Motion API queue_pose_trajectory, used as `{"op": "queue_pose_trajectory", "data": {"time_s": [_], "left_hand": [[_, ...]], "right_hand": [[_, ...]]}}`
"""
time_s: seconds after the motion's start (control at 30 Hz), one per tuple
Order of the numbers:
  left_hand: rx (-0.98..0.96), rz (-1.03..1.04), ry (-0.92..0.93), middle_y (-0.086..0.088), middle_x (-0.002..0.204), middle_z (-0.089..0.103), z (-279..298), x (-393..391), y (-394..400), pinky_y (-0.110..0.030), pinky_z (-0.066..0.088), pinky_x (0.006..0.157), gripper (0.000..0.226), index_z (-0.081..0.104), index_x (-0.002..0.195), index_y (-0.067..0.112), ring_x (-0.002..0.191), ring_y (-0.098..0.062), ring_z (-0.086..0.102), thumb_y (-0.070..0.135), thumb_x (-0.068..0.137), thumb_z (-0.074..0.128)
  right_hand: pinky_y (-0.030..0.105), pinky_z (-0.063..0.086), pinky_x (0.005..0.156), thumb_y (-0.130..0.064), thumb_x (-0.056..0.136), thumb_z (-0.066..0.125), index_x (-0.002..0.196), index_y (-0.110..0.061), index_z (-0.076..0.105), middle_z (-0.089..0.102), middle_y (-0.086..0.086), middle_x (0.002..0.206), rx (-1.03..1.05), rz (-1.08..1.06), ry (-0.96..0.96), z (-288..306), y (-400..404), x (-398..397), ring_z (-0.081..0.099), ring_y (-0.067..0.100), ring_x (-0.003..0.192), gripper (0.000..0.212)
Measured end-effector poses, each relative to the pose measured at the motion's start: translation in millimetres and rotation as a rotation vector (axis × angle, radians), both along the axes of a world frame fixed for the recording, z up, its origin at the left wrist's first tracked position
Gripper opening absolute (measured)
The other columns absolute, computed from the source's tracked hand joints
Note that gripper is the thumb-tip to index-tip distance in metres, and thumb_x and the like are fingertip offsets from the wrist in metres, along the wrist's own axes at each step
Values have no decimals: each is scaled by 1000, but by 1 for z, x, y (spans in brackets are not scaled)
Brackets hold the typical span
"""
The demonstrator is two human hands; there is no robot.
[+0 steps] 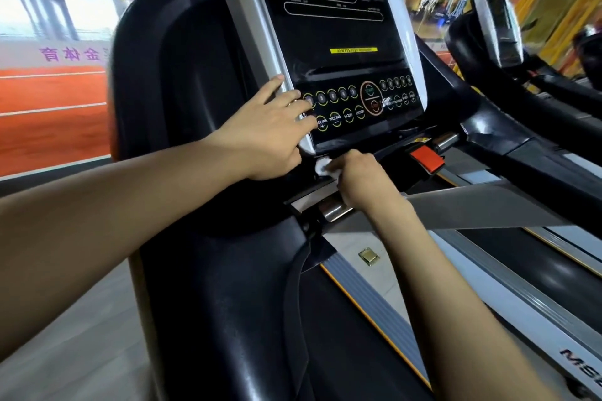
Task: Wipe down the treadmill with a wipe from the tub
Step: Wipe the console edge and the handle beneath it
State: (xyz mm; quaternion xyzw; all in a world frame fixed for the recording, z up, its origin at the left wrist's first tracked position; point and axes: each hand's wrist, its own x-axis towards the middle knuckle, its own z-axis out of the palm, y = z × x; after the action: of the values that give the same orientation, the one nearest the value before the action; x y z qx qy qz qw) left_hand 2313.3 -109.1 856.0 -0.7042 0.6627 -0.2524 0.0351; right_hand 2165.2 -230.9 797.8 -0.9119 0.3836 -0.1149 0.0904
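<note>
Treadmill (pixel 202 101) console panel (pixel 338 29) runs tall, tilted, just above both hands. L hand (pixel 270 133) flat, fingers straight, braced on panel's lower-left edge. R hand (pixel 358 172) clenched round white wipe (pixel 322 167), right below panel's bottom edge, so nearer; next stroke prob. upward.

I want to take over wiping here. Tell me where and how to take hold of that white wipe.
Pinch the bunched end of the white wipe, which sticks out to the left of the right hand, coming from the left, below the left hand. The rest is balled inside the curled fingers, pressed under the console edge, so only that tuft looks free to grip.
</note>
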Motion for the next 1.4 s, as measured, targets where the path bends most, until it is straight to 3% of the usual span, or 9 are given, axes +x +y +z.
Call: {"op": "queue_pose_trajectory", "data": {"time_s": [0.13,0.3,0.53,0.67,0.8,0.9,1.13,1.3,1.4], "left_hand": [[-12,-5,1,-6,164,29,-1,2,0,-48,-5,126,58,39,153,22,154,-26,17,38,97,44],[-26,-23,21,-6,161,34,1,4,-1,-48,-4,127,57,42,151,23,153,-25,22,37,96,44],[-52,-54,33,-6,157,43,0,5,-3,-47,-1,126,56,51,146,21,148,-27,32,36,91,53],[-47,-55,23,-8,159,40,-2,6,-2,-46,-3,126,57,50,146,20,150,-28,29,37,92,56],[-47,-67,26,-9,157,43,-1,7,-3,-48,-1,126,57,52,145,19,148,-29,32,37,91,58],[-48,-80,13,-10,155,46,-3,10,-2,-50,2,126,59,55,142,17,146,-31,36,41,89,47],[-32,-74,22,-9,156,45,-3,8,-1,-51,3,127,59,54,142,18,147,-31,34,43,90,44],[-15,-58,38,-8,155,46,0,9,-2,-51,2,126,71,55,140,19,146,-31,36,50,82,29],[-3,-56,48,-7,157,44,1,7,-1,-50,0,126,67,53,142,20,148,-30,34,48,83,36]], "right_hand": [[25,47,95,5,85,50,111,-25,76,72,4,116,51,262,-237,0,15,-22,64,24,111,47],[5,36,95,15,84,52,111,-18,75,68,-4,114,-153,16,-604,-33,5,-82,59,20,112,48],[29,43,106,-6,99,39,119,-10,72,63,2,129,-94,450,-719,-70,82,-65,55,17,124,39],[42,41,111,10,94,44,129,-15,68,56,-1,141,-113,-36,-926,-109,50,-75,49,9,134,50],[56,34,116,-1,94,54,124,-14,69,59,4,132,-18,45,-1007,-112,92,-52,51,19,129,35],[46,43,112,10,92,66,124,-5,70,58,9,142,-197,303,-1000,-123,114,-53,50,26,137,35],[43,40,115,13,95,50,134,-24,63,58,-6,142,62,-235,-1195,-112,40,-57,51,9,136,55],[38,38,117,-10,98,61,127,-8,67,58,4,143,-43,128,-1153,-112,75,-45,50,19,138,29],[42,38,117,2,99,51,135,-17,63,56,5,145,90,-120,-1193,-112,27,-52,49,15,138,43]]}}
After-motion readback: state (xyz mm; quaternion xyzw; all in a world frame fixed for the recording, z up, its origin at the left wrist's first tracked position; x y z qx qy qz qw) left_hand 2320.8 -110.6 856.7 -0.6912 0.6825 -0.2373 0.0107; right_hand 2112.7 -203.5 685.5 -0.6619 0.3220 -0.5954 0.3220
